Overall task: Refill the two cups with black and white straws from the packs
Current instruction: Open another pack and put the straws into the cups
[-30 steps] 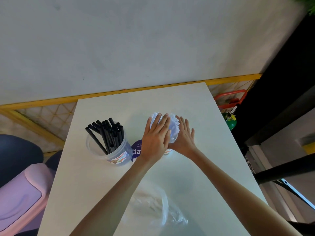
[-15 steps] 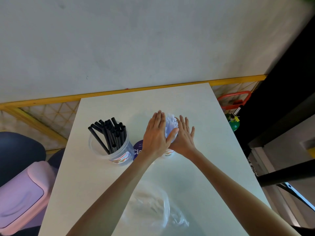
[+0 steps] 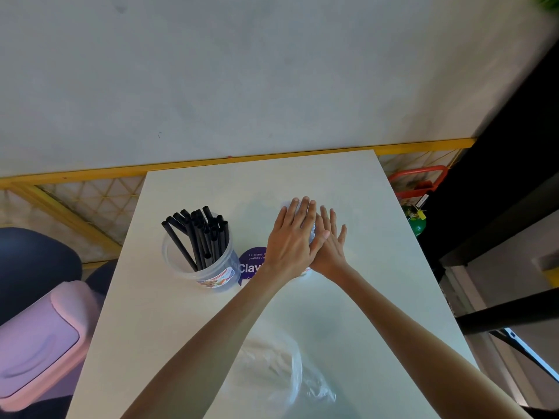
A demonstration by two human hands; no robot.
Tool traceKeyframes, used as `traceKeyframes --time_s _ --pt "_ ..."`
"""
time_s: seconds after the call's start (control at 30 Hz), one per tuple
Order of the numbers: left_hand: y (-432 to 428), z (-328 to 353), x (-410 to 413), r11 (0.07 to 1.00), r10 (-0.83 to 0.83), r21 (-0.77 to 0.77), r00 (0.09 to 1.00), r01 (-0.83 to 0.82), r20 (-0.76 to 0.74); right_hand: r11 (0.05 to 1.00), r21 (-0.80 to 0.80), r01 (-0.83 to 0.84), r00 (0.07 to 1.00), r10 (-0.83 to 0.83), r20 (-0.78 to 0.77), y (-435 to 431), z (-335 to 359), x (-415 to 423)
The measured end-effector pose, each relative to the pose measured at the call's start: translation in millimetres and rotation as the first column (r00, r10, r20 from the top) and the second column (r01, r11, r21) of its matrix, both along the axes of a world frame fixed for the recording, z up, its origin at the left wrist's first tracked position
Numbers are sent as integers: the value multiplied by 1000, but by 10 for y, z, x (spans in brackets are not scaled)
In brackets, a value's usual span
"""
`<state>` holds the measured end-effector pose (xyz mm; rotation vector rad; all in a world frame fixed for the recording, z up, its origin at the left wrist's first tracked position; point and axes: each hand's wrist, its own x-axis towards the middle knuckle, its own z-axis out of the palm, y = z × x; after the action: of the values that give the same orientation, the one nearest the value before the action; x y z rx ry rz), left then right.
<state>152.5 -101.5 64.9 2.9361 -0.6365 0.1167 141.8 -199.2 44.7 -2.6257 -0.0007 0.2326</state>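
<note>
left hand: flat, fingers straight, pressing white straws from the left
right hand: flat, fingers straight, pressing from the right
change: palms closer than 1 s ago, only a sliver of straws shows
black straws: unmoved in cup, on table

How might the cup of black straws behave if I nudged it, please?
Probably light: the clear cup looks thin plastic. It may tip, since the black straws lean well above its rim. It should slide on the smooth table.
</note>
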Motion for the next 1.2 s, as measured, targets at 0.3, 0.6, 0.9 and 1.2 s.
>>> traceKeyframes --time_s 0.3,0.6,0.9,1.2 --pt "217 217 -36 973 33 -228 999 -24 38 991 95 97 977 -113 179 84 121 -22" --pt "1188 578 40 626 398 -714 916 -314 -54 932 292 -214 815 6 579 800 474 -178" --pt "2028 207 55 458 488 -747 839 -482 -242 884 411 -222 974 178 142 1418 227 -218" --pt "1953 30 30 714 350 -559 907 -421 -236 979 168 -114 993 112 21 1557 83 73"
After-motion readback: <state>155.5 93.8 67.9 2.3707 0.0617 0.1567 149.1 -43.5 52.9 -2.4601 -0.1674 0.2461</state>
